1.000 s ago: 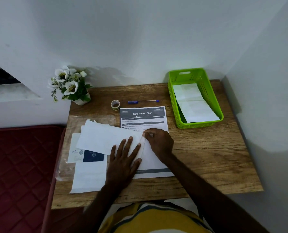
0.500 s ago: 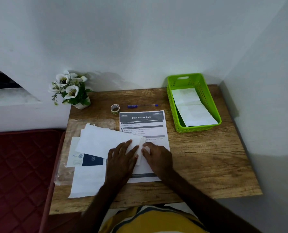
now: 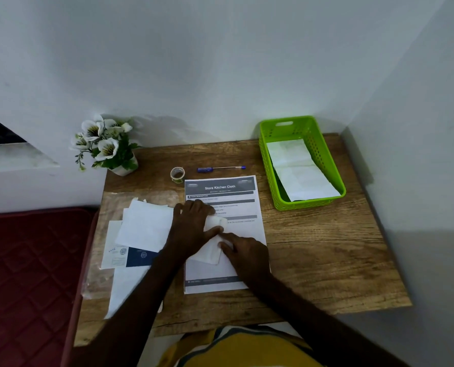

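Observation:
A small folded white sheet (image 3: pixel 212 251) lies on a printed page headed "Store Kitchen Cloth" (image 3: pixel 220 187) in the middle of the wooden table (image 3: pixel 326 250). My left hand (image 3: pixel 194 226) rests flat across the upper part of the folded sheet, thumb along its fold. My right hand (image 3: pixel 244 254) touches the sheet's right edge with its fingertips, the index finger stretched toward my left thumb. Most of the folded sheet is hidden under my left hand.
Left of my hands lie a loose pile of white sheets (image 3: pixel 146 226), a dark blue card (image 3: pixel 140 256) and a clear plastic sleeve (image 3: pixel 114 207). A tape roll (image 3: pixel 177 174), a blue pen (image 3: pixel 220 168) and a flower pot (image 3: pixel 106 147) sit at the back. A green basket (image 3: pixel 265 165) holds white paper (image 3: pixel 297 170). A red mattress (image 3: pixel 30 260) borders the left.
The white sheet has been folded over into a smaller piece. My left hand slid up and right across it, and my right hand moved back toward me along its right edge.

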A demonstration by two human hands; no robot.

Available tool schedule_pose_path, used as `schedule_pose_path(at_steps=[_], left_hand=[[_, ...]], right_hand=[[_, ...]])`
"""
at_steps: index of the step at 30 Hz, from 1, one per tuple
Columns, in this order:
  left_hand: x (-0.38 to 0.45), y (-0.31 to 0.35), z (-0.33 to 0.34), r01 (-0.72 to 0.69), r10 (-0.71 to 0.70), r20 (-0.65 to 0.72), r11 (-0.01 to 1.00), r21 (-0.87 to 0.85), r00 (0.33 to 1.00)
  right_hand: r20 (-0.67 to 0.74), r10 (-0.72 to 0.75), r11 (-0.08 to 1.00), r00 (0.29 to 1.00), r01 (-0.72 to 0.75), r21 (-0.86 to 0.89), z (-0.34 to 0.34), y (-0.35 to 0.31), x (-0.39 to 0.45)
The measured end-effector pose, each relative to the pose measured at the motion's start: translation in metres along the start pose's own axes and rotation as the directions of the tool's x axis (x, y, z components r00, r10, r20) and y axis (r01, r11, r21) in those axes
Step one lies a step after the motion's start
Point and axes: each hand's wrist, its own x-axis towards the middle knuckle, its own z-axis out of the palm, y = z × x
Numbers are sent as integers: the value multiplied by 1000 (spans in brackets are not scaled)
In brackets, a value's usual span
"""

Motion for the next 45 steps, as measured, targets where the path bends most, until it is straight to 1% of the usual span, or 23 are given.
schedule_pose_path(at_steps=[3,6,8,11,14,15,17,18,19,20,21,22,24,27,30,31,32,34,37,39,41,43,45], left_hand=[[9,1,-6,12,-10,32,999,-53,999],[14,5,-13,-4,7,85,999,-43,996],[16,8,-17,-8,15,119,998,-59,993],[20,10,-24,29,-1,172,986,-166,985],[24,16,-36,12,26,135,962,-273,990],[26,19,-42,6,33,121,952,-307,992],[32,28,-55,17,30,123,931,-364,992],[34,32,-59,29,19,120,923,-384,993],[37,36,-63,39,4,106,916,-400,994],[40,38,-64,57,-21,88,907,-418,996],[43,40,-64,88,-62,72,890,-448,995],[45,41,-64,138,-122,63,860,-492,990],[47,42,-64,260,-284,55,759,-597,957],[46,36,-63,395,-516,100,502,-770,851],[40,32,-55,459,-646,202,257,-850,737],[38,33,-51,469,-670,224,208,-859,708],[37,34,-47,478,-687,236,183,-859,687],[34,36,-38,471,-710,237,149,-870,663],[32,38,-29,441,-734,200,149,-885,649],[32,37,-25,436,-746,178,163,-885,642],[33,35,-20,446,-750,153,205,-871,644],[34,33,-14,482,-770,65,328,-812,635],[34,33,-10,505,-769,-48,464,-728,637]], right_hand=[[-12,-1,1000,1000,1,-7,3,1,0],[-44,-9,1000,999,9,18,7,3,-2],[-25,14,999,1000,-13,29,5,2,-1],[32,161,976,986,-164,145,-1,-1,2],[-48,315,917,948,-291,274,-16,-7,9],[-36,347,896,937,-320,309,-20,-8,14],[76,377,821,923,-371,433,-32,-6,27],[162,375,751,913,-401,525,-39,-4,36],[249,361,653,899,-434,620,-46,-3,44],[313,344,563,886,-461,686,-53,-2,52],[336,342,507,878,-473,721,-58,-2,59],[333,351,487,875,-474,733,-63,-3,64],[327,379,452,866,-481,751,-70,-4,73],[375,406,356,833,-522,775,-77,-2,80],[379,414,294,828,-515,805,-75,1,81],[367,437,294,821,-517,804,-71,0,81],[353,467,310,811,-524,793,-66,0,83],[297,522,381,800,-530,757,-52,1,87],[129,544,579,829,-482,658,-29,3,96],[16,516,734,856,-452,508,-22,2,100],[-70,477,839,876,-430,334,-18,3,104],[-121,433,888,893,-400,228,-15,5,108],[-145,394,914,908,-369,172,-11,9,110]])
